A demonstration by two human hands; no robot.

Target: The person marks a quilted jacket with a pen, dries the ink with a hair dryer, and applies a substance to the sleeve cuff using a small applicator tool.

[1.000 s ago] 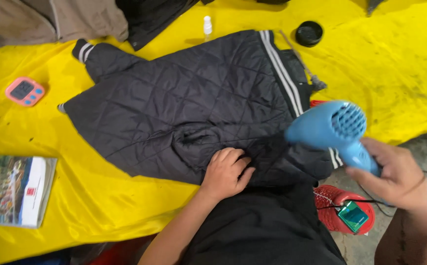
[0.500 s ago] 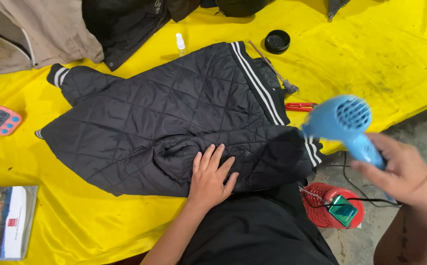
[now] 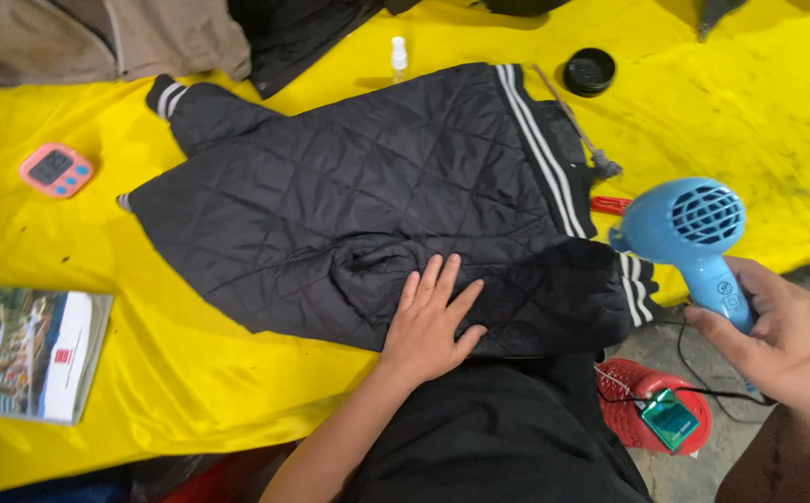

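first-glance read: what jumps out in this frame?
The bright yellow table cover fills the view, with a black quilted jacket spread flat across its middle. The left hand lies flat, fingers spread, on the jacket's near edge, while the right hand grips a light blue hair dryer at the right, beside the jacket's striped cuff. A pink timer lies at far left, with a book nearer the front edge.

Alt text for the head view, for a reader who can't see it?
A left hand lies flat on a black quilted jacket spread over a yellow cloth, while the right hand holds a blue hair dryer beside it.
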